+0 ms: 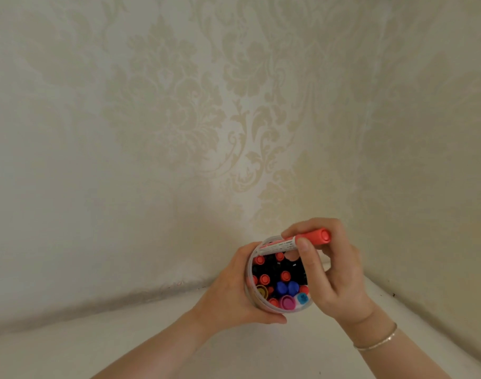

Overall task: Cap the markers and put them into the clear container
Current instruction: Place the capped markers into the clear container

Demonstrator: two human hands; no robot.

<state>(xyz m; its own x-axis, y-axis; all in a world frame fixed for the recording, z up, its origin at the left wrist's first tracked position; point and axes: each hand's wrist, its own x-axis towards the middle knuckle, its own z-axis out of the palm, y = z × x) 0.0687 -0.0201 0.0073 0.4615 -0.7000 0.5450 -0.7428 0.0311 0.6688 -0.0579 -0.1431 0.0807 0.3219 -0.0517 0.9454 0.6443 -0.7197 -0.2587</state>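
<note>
Looking down from the head camera, I see the left hand (231,294) wrapped around the side of the clear container (250,285), fingers curled tight on its wall so it stays steady and its open mouth faces up at me. The container is lifted a little off the white table (69,351), I think, close to the corner where the patterned wall (151,119) meets it. Inside stand lots of markers (280,283) with their caps up — red ones, blue ones, a pink one, a yellow one — packed close together. The right hand (335,272) pinches a red marker (297,243) with thumb and fingers. Its red cap (318,237) is on, pointing out to the right. The marker lies almost flat across the far rim of the container, its white end over the opening. I think it is held sideways like this because the hand has to tip it and find a gap among the others. The tub looks nearly full, so the job seems close to done. A thin bracelet (376,341) sits on the right wrist.
</note>
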